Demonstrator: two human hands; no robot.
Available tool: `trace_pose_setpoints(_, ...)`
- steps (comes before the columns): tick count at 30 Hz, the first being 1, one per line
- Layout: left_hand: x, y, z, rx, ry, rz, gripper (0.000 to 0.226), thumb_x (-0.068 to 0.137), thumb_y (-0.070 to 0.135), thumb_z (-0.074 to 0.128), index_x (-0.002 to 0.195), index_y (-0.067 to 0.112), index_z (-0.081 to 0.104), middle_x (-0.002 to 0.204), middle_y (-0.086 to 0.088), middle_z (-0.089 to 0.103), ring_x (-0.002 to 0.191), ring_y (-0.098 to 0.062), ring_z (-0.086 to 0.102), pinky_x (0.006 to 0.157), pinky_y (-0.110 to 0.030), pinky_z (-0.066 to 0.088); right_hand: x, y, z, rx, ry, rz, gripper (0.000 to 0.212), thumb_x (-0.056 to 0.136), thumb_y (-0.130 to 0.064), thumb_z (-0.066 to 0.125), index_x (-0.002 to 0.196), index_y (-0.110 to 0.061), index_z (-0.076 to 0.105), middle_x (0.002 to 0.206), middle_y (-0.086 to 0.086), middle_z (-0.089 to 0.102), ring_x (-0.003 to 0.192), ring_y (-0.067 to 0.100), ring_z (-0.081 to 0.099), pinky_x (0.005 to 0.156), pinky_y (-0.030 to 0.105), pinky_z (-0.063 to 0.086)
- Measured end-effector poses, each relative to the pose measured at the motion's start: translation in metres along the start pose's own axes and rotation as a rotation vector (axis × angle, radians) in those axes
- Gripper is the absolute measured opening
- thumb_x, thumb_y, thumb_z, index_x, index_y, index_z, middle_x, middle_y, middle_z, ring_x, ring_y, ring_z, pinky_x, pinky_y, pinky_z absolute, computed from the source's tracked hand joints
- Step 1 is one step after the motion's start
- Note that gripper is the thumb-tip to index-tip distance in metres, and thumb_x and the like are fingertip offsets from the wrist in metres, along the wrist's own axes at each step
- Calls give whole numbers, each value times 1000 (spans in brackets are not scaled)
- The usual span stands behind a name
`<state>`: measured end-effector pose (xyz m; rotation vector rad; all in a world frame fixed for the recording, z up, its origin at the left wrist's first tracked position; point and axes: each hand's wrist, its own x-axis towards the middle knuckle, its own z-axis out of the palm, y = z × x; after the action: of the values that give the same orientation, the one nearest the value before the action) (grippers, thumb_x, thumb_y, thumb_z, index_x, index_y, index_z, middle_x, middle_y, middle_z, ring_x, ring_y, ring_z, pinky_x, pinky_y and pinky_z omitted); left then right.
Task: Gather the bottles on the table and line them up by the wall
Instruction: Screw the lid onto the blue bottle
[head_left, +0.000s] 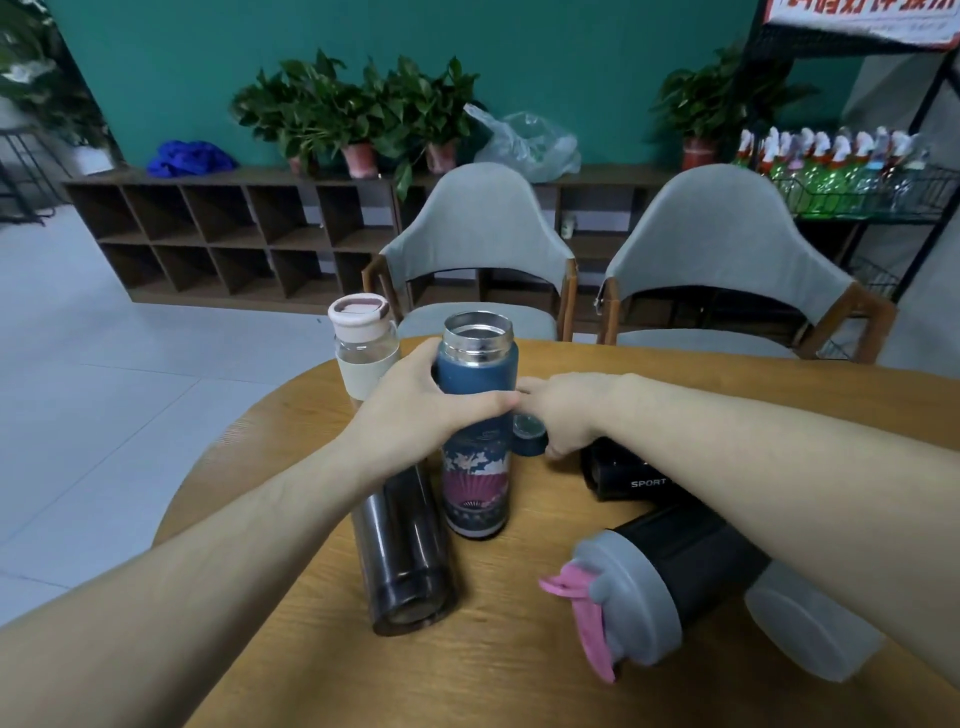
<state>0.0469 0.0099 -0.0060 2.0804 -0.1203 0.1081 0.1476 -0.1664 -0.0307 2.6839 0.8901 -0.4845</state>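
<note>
At the centre of the frame the left hand (415, 410) has its fingers clamped round the upright, uncapped blue flask (477, 415) on the table (519, 675), while the right hand (566, 413) closes on its dark cap (530, 435) just beside it.

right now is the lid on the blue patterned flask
No. The blue patterned flask, gripped by the left hand, shows its open steel mouth, while the right hand holds a dark blue cap beside it.

The open flask (477, 415) is showing dark blue on top, with white flowers and a pink fan below. The shaker (660, 587) is looking black, with a grey lid and pink flap. The table (519, 675) is looking yellow-brown.
</note>
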Motion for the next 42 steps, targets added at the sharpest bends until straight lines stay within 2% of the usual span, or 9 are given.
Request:
trace_pose_setpoints(5,6,0,0,-4,-15,-8,54,73,42,86,120,29,61,108,11,73,92,4,69,71,-14,57,10,-7,0,39,-136,50,77,93,-17,71,157,-27,30,154,5,40,127,29,53,102,40,48)
trace_pose_setpoints(11,9,0,4,-27,-30,-15,56,73,42,86,121,28,60,111,9,73,99,-4,71,80,-24,60,5,-10,2,113,-19,79,72,88,-22,76,151,-23,39,135,4,50,113,27,58,92,39,54)
trace_pose_setpoints(15,6,10,7,-41,-28,1,56,72,41,87,119,29,60,111,10,73,101,-5,70,88,-32,60,-11,-3,1,313,110,121,66,84,-33,78,138,-20,42,93,-4,51,94,23,57,76,35,52)
trace_pose_setpoints(19,1,28,8,-38,-27,24,59,70,43,88,121,30,60,112,11,72,104,-5,68,90,-34,59,-31,10,0,615,271,121,75,76,-44,77,143,-34,42,122,5,66,104,25,64,87,42,57)
trace_pose_setpoints(22,-6,51,8,-20,-18,56,55,75,39,85,121,32,56,116,12,68,103,-3,64,78,-20,53,-57,18,-10,841,397,136,66,83,-46,73,145,-39,51,137,1,62,119,22,59,88,30,47)
trace_pose_setpoints(24,-11,65,8,-13,-9,73,58,76,37,84,126,29,56,118,11,66,104,-3,62,73,-17,49,-79,22,-16,976,449,151,53,89,-40,71,140,-32,58,127,-3,58,114,15,53,86,26,38)
trace_pose_setpoints(28,-25,92,8,4,-12,106,63,76,34,85,130,26,55,119,10,68,108,-7,64,78,-20,52,-116,28,-21,1259,515,203,43,87,-46,70,127,-35,59,108,-9,61,94,12,58,72,30,44)
trace_pose_setpoints(36,-62,134,19,41,-5,170,54,71,39,88,119,32,62,109,10,73,100,-7,70,90,-35,58,-195,22,-22,1476,695,239,44,76,-53,76,93,-27,45,109,1,64,97,20,67,84,38,53)
trace_pose_setpoints(42,-90,147,29,118,-39,205,61,73,39,87,126,34,57,111,10,70,100,-7,68,86,-29,56,-245,16,-14,1610,699,124,29,84,-30,75,99,-23,51,103,2,63,90,22,66,78,34,50)
